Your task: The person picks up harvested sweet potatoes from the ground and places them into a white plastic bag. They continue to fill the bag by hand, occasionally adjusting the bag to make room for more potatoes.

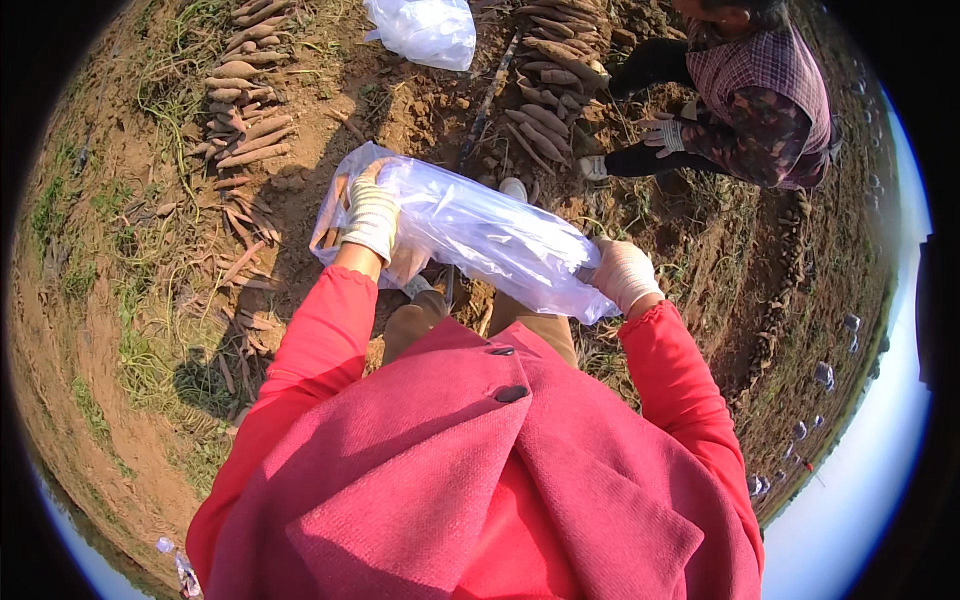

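A long clear plastic bag (495,225) stretches between my two gloved hands, in front of my legs. Brown sweet potatoes (330,217) show through its left end. My left hand (371,214), in a striped knit glove, grips that end; whether its fingers are inside the plastic or over it, I cannot tell. At the other end, my right hand (625,271) is closed on the gathered plastic.
Rows of sweet potatoes (255,127) lie on the soil ahead left, and another row (551,82) ahead right. Crumpled plastic bags (427,30) lie beyond. A person (757,97) with gloved hands bends at the right. Dry vines (157,330) cover the ground at left.
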